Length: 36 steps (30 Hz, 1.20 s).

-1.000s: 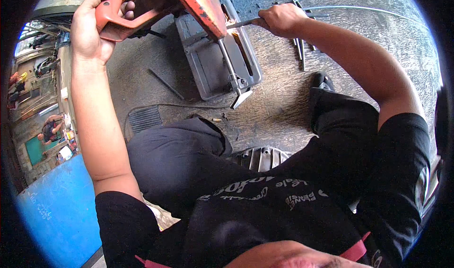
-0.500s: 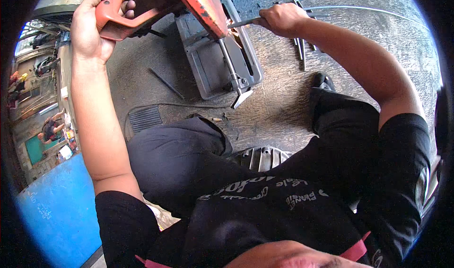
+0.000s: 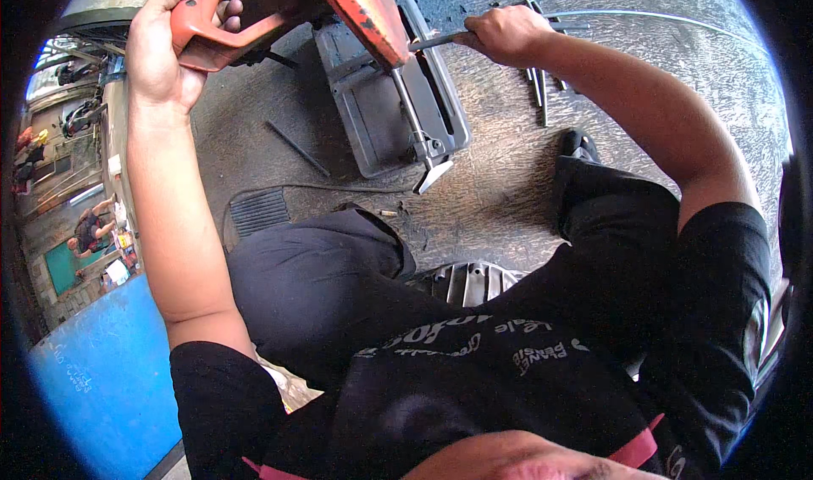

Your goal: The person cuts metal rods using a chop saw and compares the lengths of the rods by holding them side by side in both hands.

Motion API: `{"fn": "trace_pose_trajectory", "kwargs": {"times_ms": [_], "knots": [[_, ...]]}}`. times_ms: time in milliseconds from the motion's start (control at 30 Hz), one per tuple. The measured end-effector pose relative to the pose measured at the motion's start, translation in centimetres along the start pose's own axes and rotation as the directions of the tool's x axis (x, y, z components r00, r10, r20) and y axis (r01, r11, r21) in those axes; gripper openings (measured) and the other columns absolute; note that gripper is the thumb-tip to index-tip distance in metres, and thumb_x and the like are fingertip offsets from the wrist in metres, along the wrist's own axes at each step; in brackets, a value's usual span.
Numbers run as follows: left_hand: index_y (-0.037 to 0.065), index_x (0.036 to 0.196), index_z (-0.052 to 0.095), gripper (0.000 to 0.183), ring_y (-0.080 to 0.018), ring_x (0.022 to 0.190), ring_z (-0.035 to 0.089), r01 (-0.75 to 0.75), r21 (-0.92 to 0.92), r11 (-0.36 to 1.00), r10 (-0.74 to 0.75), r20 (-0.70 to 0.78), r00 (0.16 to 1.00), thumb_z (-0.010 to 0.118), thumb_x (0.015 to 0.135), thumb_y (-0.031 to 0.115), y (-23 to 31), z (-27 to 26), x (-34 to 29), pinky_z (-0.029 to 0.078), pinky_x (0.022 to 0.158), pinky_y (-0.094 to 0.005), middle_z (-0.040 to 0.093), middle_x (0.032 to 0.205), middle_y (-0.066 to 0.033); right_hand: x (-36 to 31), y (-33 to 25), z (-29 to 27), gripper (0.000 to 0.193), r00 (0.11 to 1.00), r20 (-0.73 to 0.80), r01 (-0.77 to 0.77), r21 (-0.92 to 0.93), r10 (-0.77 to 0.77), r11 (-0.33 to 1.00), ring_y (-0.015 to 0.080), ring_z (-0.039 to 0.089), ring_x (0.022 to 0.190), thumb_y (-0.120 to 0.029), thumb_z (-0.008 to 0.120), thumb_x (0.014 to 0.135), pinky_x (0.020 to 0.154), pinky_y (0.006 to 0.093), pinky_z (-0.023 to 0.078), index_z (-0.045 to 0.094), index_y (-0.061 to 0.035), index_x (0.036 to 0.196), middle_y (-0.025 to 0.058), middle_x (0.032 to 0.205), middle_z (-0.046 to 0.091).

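At the upper left, my left hand (image 3: pixel 161 69) is wrapped round the orange handle (image 3: pixel 196 24) of a cut-off saw. The saw's worn red-orange blade guard (image 3: pixel 366 16) slants down over its grey base (image 3: pixel 370 128); the disc itself is hidden. My right hand (image 3: pixel 511 35) grips a thin grey metal rod (image 3: pixel 436 41), which runs left to the guard's lower tip. A clamp screw (image 3: pixel 410 111) with a pale crank handle (image 3: pixel 434 177) lies along the base below the rod.
Several cut metal pieces (image 3: pixel 540 94) lie beyond my right hand, near a long thin bar (image 3: pixel 652 16). Another dark rod (image 3: pixel 296 148) lies on the floor left of the base. A cable (image 3: pixel 339 188) crosses the floor by my knees. Another person (image 3: pixel 91 228) is far left.
Orange sparks that showed beside the guard's tip are gone. Both hands, the saw and the rod have hardly moved.
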<state>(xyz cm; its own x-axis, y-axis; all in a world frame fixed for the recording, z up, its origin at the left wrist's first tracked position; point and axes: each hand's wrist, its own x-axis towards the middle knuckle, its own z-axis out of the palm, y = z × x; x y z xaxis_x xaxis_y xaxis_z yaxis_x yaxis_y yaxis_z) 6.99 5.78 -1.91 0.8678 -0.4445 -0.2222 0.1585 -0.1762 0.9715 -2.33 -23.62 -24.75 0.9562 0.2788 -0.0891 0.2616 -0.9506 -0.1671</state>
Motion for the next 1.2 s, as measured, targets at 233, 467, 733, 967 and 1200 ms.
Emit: {"fn": "trace_pose_trajectory", "kwargs": {"times_ms": [233, 467, 733, 967, 1200], "knots": [[-0.007, 0.121, 0.047, 0.045, -0.0210, 0.088, 0.059, -0.010, 0.013, 1.000, 0.010, 0.023, 1.000, 0.051, 0.087, 0.023, 0.0, -0.2, 0.0, 0.049, 0.084, -0.0318, 0.061, 0.101, -0.0159, -0.1, -0.3, -0.3, 0.049, 1.000, -0.002, -0.010, -0.006, 0.010, 1.000, 0.0330, 0.066, 0.072, -0.050, 0.035, 0.095, 0.064, 0.0451, 0.052, 0.061, -0.0086, 0.094, 0.0154, 0.079, 0.066], [-0.006, 0.123, 0.046, 0.046, -0.0197, 0.086, 0.061, 0.020, 0.016, 1.000, -0.020, 0.028, 0.999, 0.052, 0.088, 0.023, 0.5, -0.1, -0.3, 0.050, 0.079, -0.0302, 0.061, 0.102, -0.0158, -0.5, 0.0, -1.2, 0.052, 0.987, 0.133, -0.094, 0.065, 0.084, 0.993, 0.0337, 0.065, 0.084, -0.051, 0.033, 0.096, 0.075, 0.0461, 0.051, 0.062, -0.0085, 0.100, 0.0176, 0.089, 0.066], [-0.008, 0.121, 0.046, 0.044, -0.0209, 0.084, 0.059, -0.022, 0.021, 1.000, 0.023, -0.034, 0.999, 0.052, 0.089, 0.021, 0.1, -0.3, 0.2, 0.050, 0.078, -0.0308, 0.060, 0.098, -0.0169, -0.8, 2.2, 0.2, 0.050, 0.996, -0.010, -0.091, 0.061, 0.092, 0.994, 0.0344, 0.065, 0.071, -0.050, 0.037, 0.095, 0.064, 0.0450, 0.051, 0.062, -0.0072, 0.091, 0.0175, 0.076, 0.065], [-0.008, 0.117, 0.049, 0.039, -0.0175, 0.077, 0.058, -0.077, 0.008, 0.997, 0.077, 0.004, 0.997, 0.052, 0.089, 0.019, -0.1, -0.1, 0.1, 0.051, 0.071, -0.0290, 0.060, 0.093, -0.0143, -0.7, 0.9, -0.6, 0.052, 0.987, 0.131, -0.109, 0.080, 0.098, 0.991, 0.0357, 0.064, 0.085, -0.052, 0.032, 0.096, 0.076, 0.0471, 0.051, 0.061, -0.0086, 0.101, 0.0188, 0.090, 0.065], [-0.010, 0.120, 0.046, 0.044, -0.0216, 0.085, 0.060, -0.017, 0.047, 0.999, 0.020, -0.051, 0.999, 0.050, 0.089, 0.021, 0.2, -0.2, 0.0, 0.050, 0.081, -0.0321, 0.060, 0.100, -0.0192, -0.3, 0.3, -0.4, 0.049, 0.992, 0.115, -0.063, 0.086, 0.053, 0.994, 0.0359, 0.065, 0.082, -0.049, 0.033, 0.096, 0.074, 0.0480, 0.051, 0.060, -0.0083, 0.100, 0.0193, 0.086, 0.065]]}}
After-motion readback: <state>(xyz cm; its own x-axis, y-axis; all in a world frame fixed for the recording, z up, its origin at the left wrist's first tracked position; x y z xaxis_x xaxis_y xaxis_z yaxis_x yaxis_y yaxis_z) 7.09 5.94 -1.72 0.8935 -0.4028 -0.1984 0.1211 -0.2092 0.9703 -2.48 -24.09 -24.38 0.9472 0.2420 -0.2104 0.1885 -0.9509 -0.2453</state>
